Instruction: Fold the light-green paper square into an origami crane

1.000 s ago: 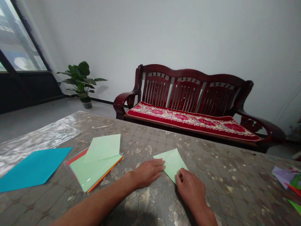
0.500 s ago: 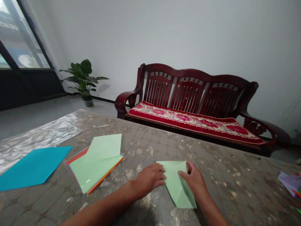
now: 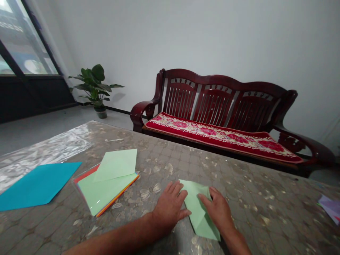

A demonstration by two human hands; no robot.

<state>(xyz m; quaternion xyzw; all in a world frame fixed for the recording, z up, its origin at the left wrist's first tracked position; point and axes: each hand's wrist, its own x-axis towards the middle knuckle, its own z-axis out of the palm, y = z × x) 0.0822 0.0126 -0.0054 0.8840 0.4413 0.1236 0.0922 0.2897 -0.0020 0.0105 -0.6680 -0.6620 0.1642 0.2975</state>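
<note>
A light green sheet of folded paper (image 3: pixel 195 209) lies on the table in front of me, its crease lines showing near the lower end. My left hand (image 3: pixel 171 203) rests flat at its left edge, fingers stretched out and thumb apart, the fingertips touching the paper's upper left corner. On the other side, my right hand (image 3: pixel 217 209) grips the right edge, thumb on top and fingers curled around the side. The right edge lifts slightly off the table there. Part of that edge is hidden behind the right hand.
Left of my hands lies a stack of coloured paper (image 3: pixel 111 193) in a clear sleeve, with a loose green sheet (image 3: pixel 117 164) on top. A blue sheet (image 3: pixel 39 184) is farther left. Purple paper (image 3: pixel 330 207) sits at the far right. Behind the patterned table (image 3: pixel 148 219) stands a wooden bench (image 3: pixel 212 99).
My left fingers have spread and moved up along the paper's left edge. The right hand has shifted slightly left and down, and the right edge now bends up a little.
</note>
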